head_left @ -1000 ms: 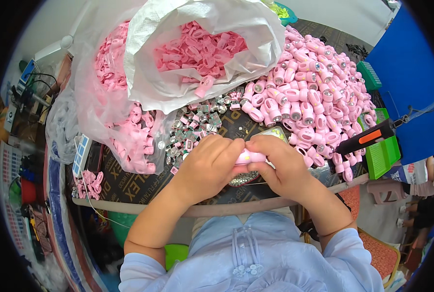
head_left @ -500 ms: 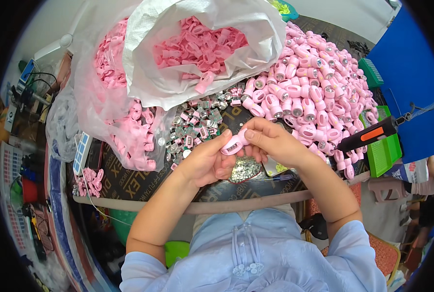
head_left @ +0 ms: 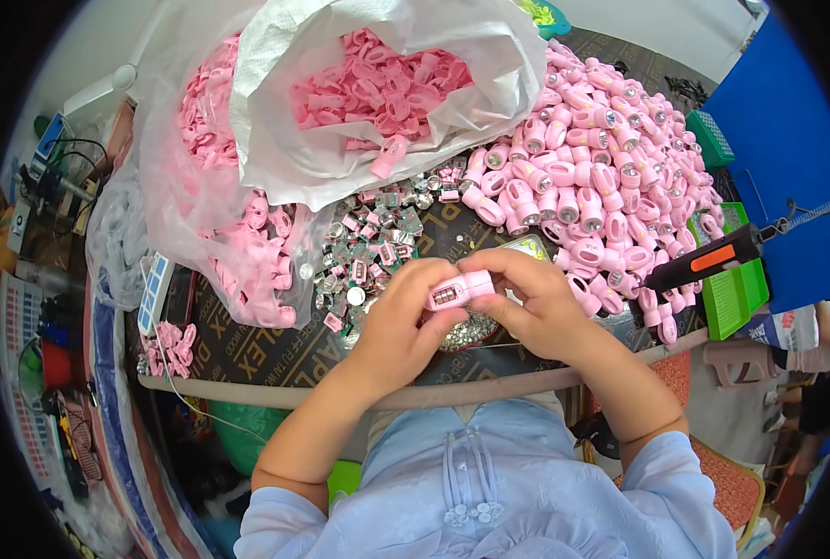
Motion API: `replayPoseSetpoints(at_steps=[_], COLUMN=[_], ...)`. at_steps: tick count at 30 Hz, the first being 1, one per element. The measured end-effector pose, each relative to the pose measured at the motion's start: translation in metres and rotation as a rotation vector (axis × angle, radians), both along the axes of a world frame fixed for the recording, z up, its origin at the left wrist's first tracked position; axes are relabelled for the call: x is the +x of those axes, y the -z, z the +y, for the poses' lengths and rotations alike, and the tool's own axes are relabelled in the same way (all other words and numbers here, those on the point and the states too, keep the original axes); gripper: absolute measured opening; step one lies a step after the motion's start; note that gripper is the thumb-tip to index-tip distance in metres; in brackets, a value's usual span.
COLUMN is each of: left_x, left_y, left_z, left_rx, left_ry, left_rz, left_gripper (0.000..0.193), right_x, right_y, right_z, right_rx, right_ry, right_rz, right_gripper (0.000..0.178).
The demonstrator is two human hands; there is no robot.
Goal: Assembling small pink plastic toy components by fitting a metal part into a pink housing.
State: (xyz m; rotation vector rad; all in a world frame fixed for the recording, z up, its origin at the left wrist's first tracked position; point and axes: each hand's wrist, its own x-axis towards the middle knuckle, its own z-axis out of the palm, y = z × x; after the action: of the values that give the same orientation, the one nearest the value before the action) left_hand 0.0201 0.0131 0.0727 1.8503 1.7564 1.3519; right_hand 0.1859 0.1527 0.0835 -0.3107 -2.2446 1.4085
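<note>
Between both hands, just above the table's front part, is a small pink torch (head_left: 476,285). An oval opening in its side shows dark and silvery parts inside. My left hand (head_left: 398,312) is closed around the left end, thumb below and fingers above. My right hand (head_left: 538,303) pinches the other end between thumb and fingers. Partly hidden under the hands lies a heap of small shiny silver pieces (head_left: 471,333). Left of my hands spread many small pink-and-silver inserts (head_left: 364,250). Behind my right hand is a small tray of yellow-green bits (head_left: 530,246).
A large pile of pink torches (head_left: 611,158) covers the right. At the back stands a white sack (head_left: 266,121) of pink shells, beside a clear bag (head_left: 168,186) with more. An orange-and-black electric screwdriver (head_left: 708,261) rests near green trays (head_left: 739,300). A power strip (head_left: 157,296) lies left.
Both hands have turned over and closed more around the torch, backs now upward. The torch has tilted so its side opening faces up. The yellow-green tray now shows behind the right hand.
</note>
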Motion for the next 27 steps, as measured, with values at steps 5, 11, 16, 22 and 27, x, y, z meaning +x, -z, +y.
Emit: replayPoseSetpoints(at_steps=[5,11,16,22,27], left_x=[0.008,0.015,0.018,0.004,0.003], left_y=[-0.003,-0.006,0.001,0.006,0.004], left_z=[-0.003,-0.003,0.001,0.004,-0.003], left_rx=[0.016,0.041,0.047,-0.193,-0.126], left_ry=[-0.025,-0.006,-0.066,-0.049,-0.048], left_rz=[0.14,0.094,0.08,-0.326,-0.234], left_gripper=[0.042,0.037,0.037,0.034,0.036], right_x=[0.002,0.003,-0.002,-0.008,-0.002], right_y=[-0.001,-0.005,0.005,0.017,0.012], right_z=[-0.012,-0.023,-0.026,-0.007,-0.013], right_rx=[0.086,0.208,0.082,-0.411,-0.114], right_ry=[0.046,0.094,0.199,0.085,0.077], right_rz=[0.078,0.114,0.12,-0.028,0.006], right_gripper=[0.031,0.027,0.026,0.021,0.03])
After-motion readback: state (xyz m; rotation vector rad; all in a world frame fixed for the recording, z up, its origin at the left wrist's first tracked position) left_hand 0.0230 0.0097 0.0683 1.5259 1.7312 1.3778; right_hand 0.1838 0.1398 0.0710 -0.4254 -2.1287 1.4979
